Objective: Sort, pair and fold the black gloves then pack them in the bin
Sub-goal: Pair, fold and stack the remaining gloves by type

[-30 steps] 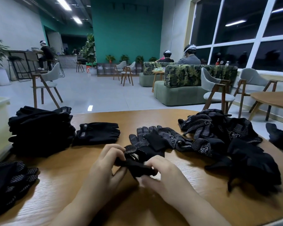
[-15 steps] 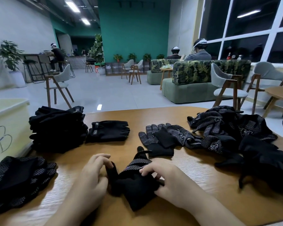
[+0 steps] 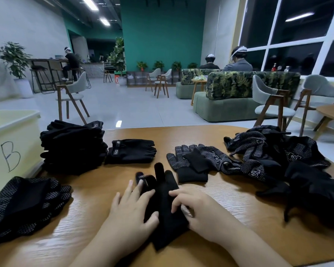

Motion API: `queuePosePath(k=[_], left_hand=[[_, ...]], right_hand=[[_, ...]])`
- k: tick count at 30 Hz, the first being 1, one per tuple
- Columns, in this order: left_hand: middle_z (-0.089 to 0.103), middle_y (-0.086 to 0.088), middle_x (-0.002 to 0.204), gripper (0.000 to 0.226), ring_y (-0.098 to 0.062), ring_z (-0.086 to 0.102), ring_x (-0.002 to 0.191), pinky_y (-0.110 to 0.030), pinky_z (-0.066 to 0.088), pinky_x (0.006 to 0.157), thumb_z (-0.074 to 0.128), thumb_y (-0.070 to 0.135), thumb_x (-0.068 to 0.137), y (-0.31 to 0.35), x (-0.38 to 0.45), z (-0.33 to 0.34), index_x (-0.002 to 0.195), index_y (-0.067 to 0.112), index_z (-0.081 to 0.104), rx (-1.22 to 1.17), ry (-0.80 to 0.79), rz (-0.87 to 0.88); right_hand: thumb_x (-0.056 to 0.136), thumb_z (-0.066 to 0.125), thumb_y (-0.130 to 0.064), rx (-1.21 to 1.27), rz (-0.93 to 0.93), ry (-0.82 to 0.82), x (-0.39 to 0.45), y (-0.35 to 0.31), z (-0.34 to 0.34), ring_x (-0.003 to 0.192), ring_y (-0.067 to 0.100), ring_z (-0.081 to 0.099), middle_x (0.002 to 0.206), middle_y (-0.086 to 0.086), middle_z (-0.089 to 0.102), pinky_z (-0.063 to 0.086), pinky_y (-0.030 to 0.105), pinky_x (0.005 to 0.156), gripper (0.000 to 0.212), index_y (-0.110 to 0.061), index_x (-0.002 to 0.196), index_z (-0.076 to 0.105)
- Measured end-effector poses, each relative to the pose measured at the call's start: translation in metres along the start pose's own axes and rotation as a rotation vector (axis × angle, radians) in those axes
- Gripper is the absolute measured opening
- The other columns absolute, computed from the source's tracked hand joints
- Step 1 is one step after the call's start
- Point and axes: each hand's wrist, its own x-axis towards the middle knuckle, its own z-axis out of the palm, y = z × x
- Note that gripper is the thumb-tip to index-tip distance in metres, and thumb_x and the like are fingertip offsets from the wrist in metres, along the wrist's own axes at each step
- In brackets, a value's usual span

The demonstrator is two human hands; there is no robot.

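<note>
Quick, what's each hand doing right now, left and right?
Left hand: open, fingers spread flat on the black glove.
Right hand: open, fingertips pressing the same glove.

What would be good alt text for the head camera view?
Both hands, left hand and right hand, press a black glove flat on a wooden table, between a stack of folded gloves and an unsorted pile.

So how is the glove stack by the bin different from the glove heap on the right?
The stack is folded and squared up; the heap is loose and tangled. The stack's gloves look plain black, while many in the heap show white dots and logos. The stack sits beside the bin, the heap at the table's far right. Both are black gloves.
</note>
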Motion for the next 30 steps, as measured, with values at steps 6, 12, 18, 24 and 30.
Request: queuePosePath(k=[6,12,18,24,30], left_hand=[[0.008,0.039,0.142,0.074,0.017,-0.012,0.135,-0.018,-0.002,0.115,0.029,0.09,0.063,0.001,-0.013,-0.015,0.121,0.047,0.042,-0.192,-0.063,0.249],[0.045,0.035,0.121,0.016,0.02,0.025,0.128,-0.016,0.026,0.109,0.057,0.059,0.07,-0.004,-0.015,-0.01,0.076,0.045,0.052,-0.395,-0.04,0.329],[0.046,0.035,0.117,0.028,0.015,0.031,0.127,-0.013,0.027,0.103,0.053,0.06,0.073,-0.009,-0.016,-0.014,0.07,0.034,0.062,-0.495,-0.018,0.292],[0.048,0.036,0.12,0.023,0.013,0.039,0.122,-0.014,0.033,0.101,0.054,0.057,0.076,-0.007,-0.016,-0.016,0.088,0.041,0.065,-0.497,0.012,0.279],[0.028,0.046,0.135,0.043,0.024,0.011,0.131,-0.013,0.015,0.111,0.041,0.069,0.074,-0.005,-0.013,-0.013,0.116,0.061,0.045,-0.381,-0.065,0.258]], right_hand=[[0.085,0.058,-0.014,-0.042,0.083,0.022,-0.001,0.005,0.002,0.12,-0.008,0.042,0.123,-0.012,0.057,0.029,0.008,0.1,0.023,-0.024,0.105,0.06],[0.087,0.055,-0.006,-0.136,0.203,0.146,0.004,0.015,-0.004,0.104,0.005,0.048,0.104,-0.012,0.06,0.03,0.004,0.089,0.019,-0.023,0.091,0.064],[0.091,0.055,-0.018,-0.295,0.475,0.327,0.024,0.032,-0.014,0.118,0.016,0.042,0.125,-0.003,0.052,0.032,0.026,0.103,0.032,-0.017,0.123,0.053],[0.092,0.047,-0.039,-0.432,0.729,0.236,0.05,0.043,-0.02,0.126,0.026,0.035,0.138,0.002,0.044,0.034,0.037,0.099,0.05,-0.016,0.137,0.043],[0.089,0.046,-0.017,-0.363,0.757,0.346,0.061,0.056,-0.034,0.105,0.028,0.053,0.111,0.008,0.063,0.046,0.034,0.078,0.031,-0.02,0.112,0.067]])
